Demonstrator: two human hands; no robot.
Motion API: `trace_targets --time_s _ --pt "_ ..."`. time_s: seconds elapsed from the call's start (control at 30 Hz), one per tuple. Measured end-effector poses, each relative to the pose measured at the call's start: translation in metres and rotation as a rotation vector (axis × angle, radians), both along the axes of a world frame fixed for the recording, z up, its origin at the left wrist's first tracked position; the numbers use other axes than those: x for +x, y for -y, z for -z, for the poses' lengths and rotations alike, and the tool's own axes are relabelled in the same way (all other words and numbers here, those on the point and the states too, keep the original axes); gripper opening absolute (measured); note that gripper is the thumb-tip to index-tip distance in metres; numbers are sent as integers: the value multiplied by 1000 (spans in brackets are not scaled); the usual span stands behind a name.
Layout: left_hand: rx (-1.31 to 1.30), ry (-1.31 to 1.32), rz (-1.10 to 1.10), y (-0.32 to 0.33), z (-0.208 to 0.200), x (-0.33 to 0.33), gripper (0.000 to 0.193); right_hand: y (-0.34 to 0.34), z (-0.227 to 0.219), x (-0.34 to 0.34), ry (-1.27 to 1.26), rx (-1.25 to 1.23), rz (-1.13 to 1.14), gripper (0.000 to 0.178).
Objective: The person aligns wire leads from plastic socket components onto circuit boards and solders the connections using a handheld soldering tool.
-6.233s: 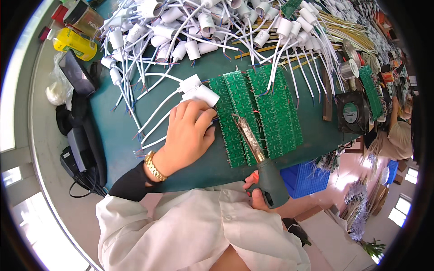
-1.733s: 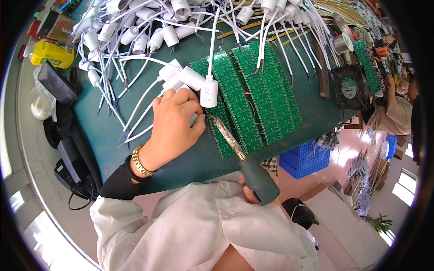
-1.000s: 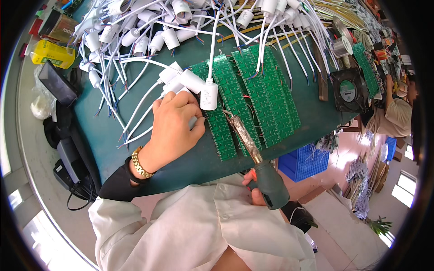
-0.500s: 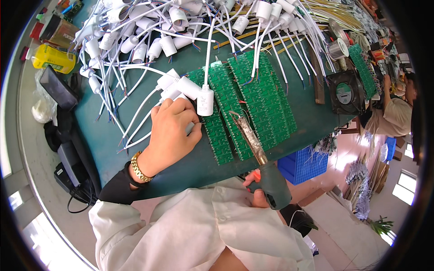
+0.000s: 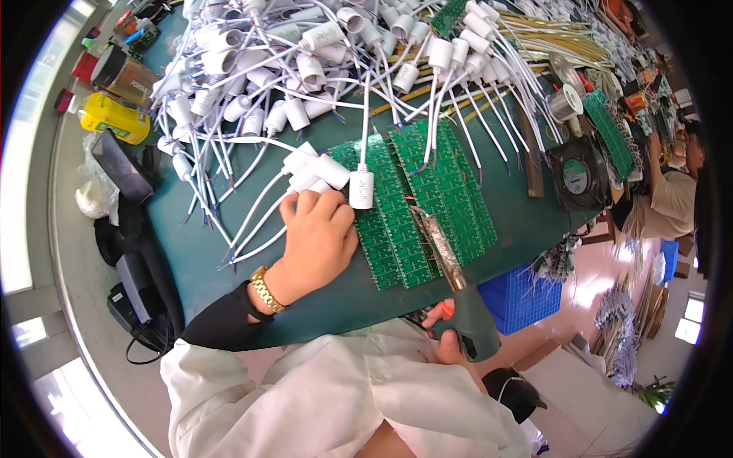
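Observation:
My left hand (image 5: 317, 238) is curled with its fingers drawn together, at the left edge of the green circuit boards (image 5: 450, 202). What it grips, if anything, is hidden under the fingers. Just beyond its fingertips lie several white lamp sockets (image 5: 330, 171) with white cables. One more white socket (image 5: 361, 191) rests on the boards, its cable running away from me. In my right hand (image 5: 444, 330) is a soldering gun (image 5: 475, 324) with a dark green body and a red trigger. Its scorched metal barrel slants over the boards, the bent tip near their middle.
A tangled heap of white sockets (image 5: 309, 70) covers the far side of the green table (image 5: 321, 324). A black fan (image 5: 578, 174) and a solder spool (image 5: 566, 104) stand right. Left are a yellow bottle (image 5: 114, 118) and black adapter (image 5: 137, 282). A blue crate (image 5: 523, 298) sits below the table edge.
The whole view has shifted slightly. My left hand has drawn a little nearer from the sockets, and a pale piece between its thumb and fingers no longer shows. The gap between the left boards has narrowed.

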State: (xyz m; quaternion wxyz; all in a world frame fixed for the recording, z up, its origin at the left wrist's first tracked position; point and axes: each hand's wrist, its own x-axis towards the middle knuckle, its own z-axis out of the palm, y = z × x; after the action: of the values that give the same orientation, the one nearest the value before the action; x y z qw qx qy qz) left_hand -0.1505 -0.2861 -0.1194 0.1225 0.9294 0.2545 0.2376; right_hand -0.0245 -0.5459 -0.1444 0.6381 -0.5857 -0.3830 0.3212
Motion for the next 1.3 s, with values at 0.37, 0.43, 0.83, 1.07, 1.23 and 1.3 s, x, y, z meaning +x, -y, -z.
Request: trace_targets --time_s 0.37,0.43,0.83,1.07,1.23,1.3 --pt "278 90 22 -147 -54 36 39 2 -12 -2 80 -109 53 55" --pt "325 5 47 -166 -49 46 39 1 -9 4 117 -83 -9 54" --pt "-903 1399 263 -194 -96 5 31 12 8 12 17 23 -31 31" --pt "-1640 908 441 -35 -144 -55 53 19 6 12 94 -68 -106 41" --pt "-1316 299 1 10 -43 -36 26 -4 -26 4 -27 -34 18 31" --pt "-446 95 184 15 -26 -37 26 -31 -73 19 -927 -1141 229 37"
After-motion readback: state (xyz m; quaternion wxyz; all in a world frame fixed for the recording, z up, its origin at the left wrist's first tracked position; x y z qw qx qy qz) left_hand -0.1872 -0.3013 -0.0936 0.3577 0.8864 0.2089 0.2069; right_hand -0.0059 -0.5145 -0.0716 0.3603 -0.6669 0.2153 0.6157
